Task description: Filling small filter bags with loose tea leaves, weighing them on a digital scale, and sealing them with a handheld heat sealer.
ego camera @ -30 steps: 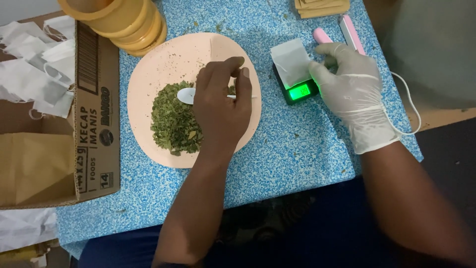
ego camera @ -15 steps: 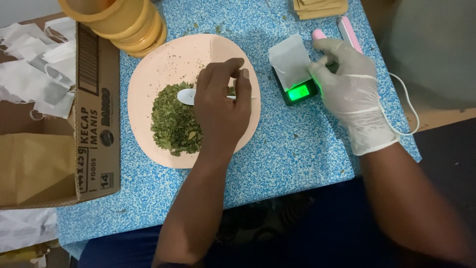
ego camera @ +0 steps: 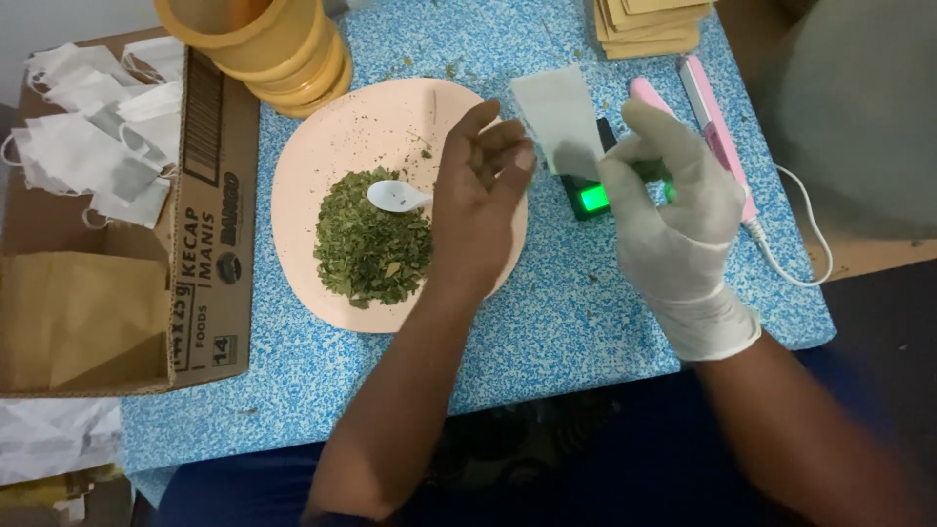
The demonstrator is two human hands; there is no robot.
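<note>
White-gloved right hand (ego camera: 673, 210) pinches small white paper sachet (ego camera: 558, 119) above black pocket scale (ego camera: 591, 195). Bare left hand (ego camera: 480, 200) curled, apparently pinching leaf; white plastic spoon (ego camera: 395, 197) rests on green dried leaves (ego camera: 371, 244). Filling step; next needs pinch aligned over sachet mouth.

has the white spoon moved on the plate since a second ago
Yes. The white spoon has left the left hand and now lies on the green leaf pile on the pink plate.
</note>
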